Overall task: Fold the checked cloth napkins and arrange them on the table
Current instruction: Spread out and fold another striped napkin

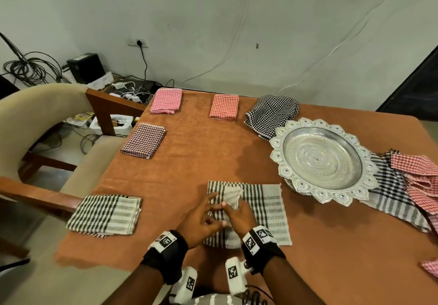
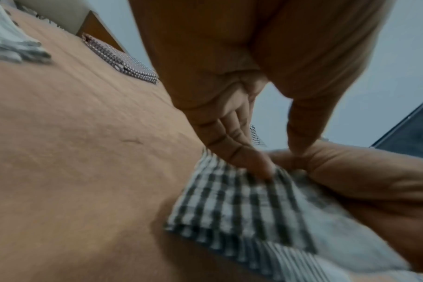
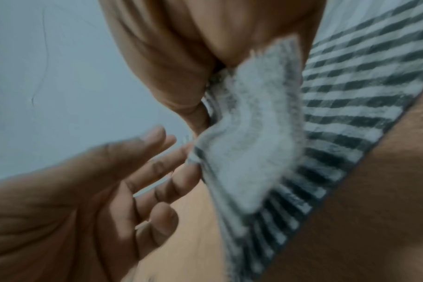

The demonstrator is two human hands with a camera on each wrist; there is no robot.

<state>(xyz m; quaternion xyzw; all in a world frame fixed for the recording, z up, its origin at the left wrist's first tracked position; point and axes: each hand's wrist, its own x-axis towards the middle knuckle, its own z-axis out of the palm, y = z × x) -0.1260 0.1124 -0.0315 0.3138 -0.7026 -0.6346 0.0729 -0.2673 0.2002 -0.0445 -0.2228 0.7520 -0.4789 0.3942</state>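
A black-and-white checked napkin [image 1: 267, 210] lies part-folded on the brown tablecloth [image 1: 201, 157], near the front edge. My right hand [image 1: 233, 210] pinches a pale flap of this napkin [image 3: 249, 143] and holds it lifted over the left part of the cloth. Beside it, my left hand [image 1: 208, 210] has straight, spread fingers whose tips touch the napkin [image 2: 242, 209]. Folded napkins lie on the left half of the table: a striped black-and-white one [image 1: 104, 214], a maroon one [image 1: 143, 140], a pink one [image 1: 166, 100] and an orange-red one [image 1: 224, 106].
An ornate silver tray [image 1: 355, 162] stands at the right. A loose black gingham napkin [image 1: 272, 112] lies behind it, and a pile of unfolded checked napkins [image 1: 407, 186] lies at the right edge. A beige armchair [image 1: 47, 119] stands against the table's left side.
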